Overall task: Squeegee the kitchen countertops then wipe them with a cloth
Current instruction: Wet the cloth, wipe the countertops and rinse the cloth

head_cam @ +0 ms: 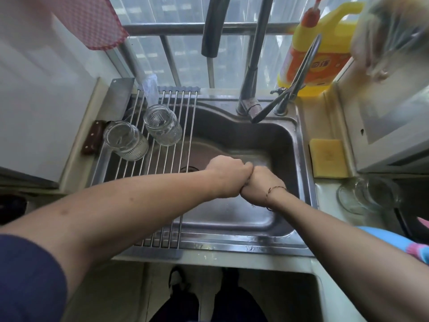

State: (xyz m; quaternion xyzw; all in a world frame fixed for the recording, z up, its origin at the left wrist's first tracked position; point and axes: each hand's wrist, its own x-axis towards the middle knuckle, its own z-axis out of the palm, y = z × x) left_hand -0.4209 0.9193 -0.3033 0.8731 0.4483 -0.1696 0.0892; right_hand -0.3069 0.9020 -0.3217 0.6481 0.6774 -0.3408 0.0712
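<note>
Both my hands hang over the steel sink (232,244), pressed knuckle to knuckle. My left hand (228,168) is a tight fist with its back to the camera. My right hand (262,185), a thin bracelet at the wrist, is clenched the same way against it. The fingers curl down and away, so anything held inside them is hidden. No cloth or squeegee shows. The cream countertop (209,256) runs along the sink's front edge and up its right side.
A roll-up wire rack (167,159) covers the sink's left part, carrying two glass jars (125,140) (162,127). A cleaver (120,96) lies at the left. The faucet (249,89), detergent bottle (311,49), yellow sponge (328,158) and a glass jar (366,196) stand on the right.
</note>
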